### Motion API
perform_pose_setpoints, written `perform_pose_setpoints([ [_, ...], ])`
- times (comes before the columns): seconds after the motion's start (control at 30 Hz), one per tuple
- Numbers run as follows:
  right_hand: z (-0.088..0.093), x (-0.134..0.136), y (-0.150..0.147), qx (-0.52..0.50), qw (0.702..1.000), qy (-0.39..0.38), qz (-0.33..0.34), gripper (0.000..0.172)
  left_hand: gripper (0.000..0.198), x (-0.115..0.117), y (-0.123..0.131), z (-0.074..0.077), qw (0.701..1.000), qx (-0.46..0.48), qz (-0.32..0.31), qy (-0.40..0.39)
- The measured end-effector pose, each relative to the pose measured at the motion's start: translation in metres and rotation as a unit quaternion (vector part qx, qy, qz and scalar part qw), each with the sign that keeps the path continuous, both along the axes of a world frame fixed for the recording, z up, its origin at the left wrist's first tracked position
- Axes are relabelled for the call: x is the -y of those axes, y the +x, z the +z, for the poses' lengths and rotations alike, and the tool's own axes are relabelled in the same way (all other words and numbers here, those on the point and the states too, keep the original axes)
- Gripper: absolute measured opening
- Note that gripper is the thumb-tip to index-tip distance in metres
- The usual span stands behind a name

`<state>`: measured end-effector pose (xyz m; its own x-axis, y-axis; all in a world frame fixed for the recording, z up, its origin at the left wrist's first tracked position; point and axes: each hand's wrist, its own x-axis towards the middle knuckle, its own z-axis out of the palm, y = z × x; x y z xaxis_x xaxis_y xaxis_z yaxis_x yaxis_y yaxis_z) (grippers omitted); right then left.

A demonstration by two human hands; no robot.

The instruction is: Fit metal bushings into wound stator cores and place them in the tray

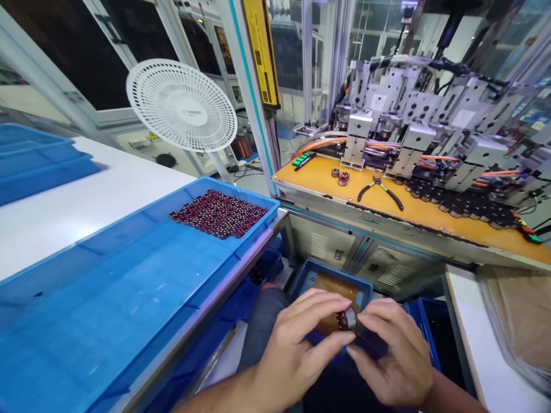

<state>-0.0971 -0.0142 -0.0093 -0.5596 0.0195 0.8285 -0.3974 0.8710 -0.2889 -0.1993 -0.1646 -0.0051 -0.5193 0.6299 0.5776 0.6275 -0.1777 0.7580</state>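
Between the thumb and fingers of my left hand [297, 338] is a small motor stator [348, 319], a short grey cylinder with dark red windings at its left end. My right hand [394, 350] is just to the right of it, fingers curled and apart from the thumb. Its fingertips come close to the stator's right side; whether they touch it I cannot tell. Many similar dark red parts [219, 213] lie packed together at the far end of a long blue tray [142, 246] on my left.
Ahead on the right, an orange bench [301, 178] carries pliers [379, 189], a few loose stators [343, 178], a row of dark cylinders [465, 201] and a machine [413, 126]. A blue bin [365, 287] sits below my hands. A white fan [183, 106] stands behind the tray.
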Motion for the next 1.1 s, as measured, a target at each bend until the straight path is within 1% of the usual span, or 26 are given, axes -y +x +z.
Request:
perform_pose_setpoints([
  [0.07,0.007,0.002,0.002,0.036,0.997,-0.064,0.035,0.015,0.037,0.002,-0.001,-0.002,1.0,-0.016,-0.012,-0.003],
  [0.13,0.011,0.004,0.003,0.053,0.99,-0.113,0.067,0.011,0.037,0.003,-0.002,-0.002,1.0,-0.01,-0.021,-0.008],
  [0.17,0.011,0.006,0.004,0.058,0.986,-0.138,0.075,0.013,0.036,0.002,-0.001,-0.002,0.999,0.013,-0.027,-0.013],
  [0.23,0.01,0.008,0.002,0.069,0.977,-0.184,0.079,0.016,0.033,0.001,-0.001,-0.002,0.994,0.097,-0.042,-0.019],
  [0.3,0.007,0.011,0.001,0.079,0.97,-0.218,0.074,0.014,0.028,-0.001,0.0,-0.004,0.979,0.194,-0.065,-0.011],
  [0.37,0.003,0.01,0.001,0.091,0.962,-0.245,0.074,0.011,0.025,-0.002,-0.001,-0.005,0.966,0.245,-0.083,0.005],
  [0.43,0.001,0.002,0.006,0.121,0.953,-0.27,0.063,0.009,0.024,-0.002,-0.003,-0.004,0.972,0.223,-0.077,0.01],
  [0.5,0.003,-0.012,0.014,0.155,0.947,-0.28,0.025,0.011,0.025,0.001,-0.007,-0.003,0.987,0.151,-0.048,0.0],
  [0.53,0.006,-0.019,0.018,0.158,0.953,-0.258,-0.007,0.009,0.026,0.003,-0.009,-0.001,0.993,0.109,-0.034,-0.009],
  [0.57,0.011,-0.026,0.021,0.144,0.967,-0.209,-0.038,0.004,0.026,0.004,-0.011,0.001,0.997,0.068,-0.025,-0.019],
  [0.6,0.017,-0.032,0.024,0.118,0.982,-0.133,-0.057,0.007,0.027,0.006,-0.012,0.003,0.999,0.033,-0.021,-0.03],
  [0.63,0.024,-0.036,0.025,0.087,0.994,-0.033,-0.062,0.013,0.028,0.006,-0.013,0.005,0.999,0.004,-0.022,-0.041],
  [0.67,0.032,-0.038,0.024,0.057,0.994,0.083,-0.05,0.017,0.028,0.007,-0.014,0.007,0.998,-0.021,-0.027,-0.049],
  [0.7,0.039,-0.038,0.021,0.036,0.98,0.196,-0.027,0.02,0.028,0.007,-0.014,0.009,0.997,-0.042,-0.034,-0.054],
  [0.73,0.045,-0.037,0.016,0.024,0.957,0.289,0.0,0.025,0.028,0.006,-0.014,0.011,0.996,-0.057,-0.041,-0.055],
  [0.77,0.05,-0.035,0.011,0.021,0.934,0.357,0.022,0.031,0.028,0.006,-0.013,0.013,0.995,-0.068,-0.048,-0.056],
  [0.8,0.053,-0.032,0.005,0.027,0.916,0.398,0.032,0.035,0.029,0.006,-0.013,0.014,0.994,-0.072,-0.053,-0.055],
  [0.83,0.054,-0.029,-0.001,0.039,0.909,0.412,0.039,0.036,0.029,0.006,-0.013,0.014,0.994,-0.071,-0.056,-0.054],
  [0.87,0.053,-0.026,-0.005,0.062,0.915,0.396,0.042,0.036,0.03,0.007,-0.014,0.014,0.995,-0.065,-0.057,-0.054],
  [0.9,0.052,-0.022,-0.007,0.1,0.928,0.355,0.044,0.036,0.03,0.009,-0.014,0.014,0.996,-0.055,-0.054,-0.053],
  [0.93,0.05,-0.019,-0.009,0.154,0.943,0.29,0.053,0.035,0.029,0.01,-0.015,0.013,0.996,-0.044,-0.052,-0.052],
  [0.97,0.048,-0.016,-0.009,0.224,0.952,0.199,0.067,0.035,0.028,0.012,-0.016,0.011,0.997,-0.035,-0.051,-0.05],
  [1.0,0.047,-0.014,-0.008,0.307,0.943,0.087,0.091,0.034,0.028,0.014,-0.018,0.01,0.997,-0.027,-0.052,-0.045],
  [1.03,0.047,-0.015,-0.008,0.396,0.909,-0.032,0.125,0.033,0.028,0.016,-0.019,0.008,0.997,-0.021,-0.055,-0.04],
  [1.07,0.048,-0.018,-0.01,0.48,0.85,-0.141,0.166,0.033,0.028,0.018,-0.02,0.006,0.997,-0.017,-0.061,-0.032],
  [1.1,0.05,-0.023,-0.014,0.545,0.781,-0.224,0.207,0.035,0.028,0.019,-0.021,0.004,0.997,-0.016,-0.066,-0.023],
])
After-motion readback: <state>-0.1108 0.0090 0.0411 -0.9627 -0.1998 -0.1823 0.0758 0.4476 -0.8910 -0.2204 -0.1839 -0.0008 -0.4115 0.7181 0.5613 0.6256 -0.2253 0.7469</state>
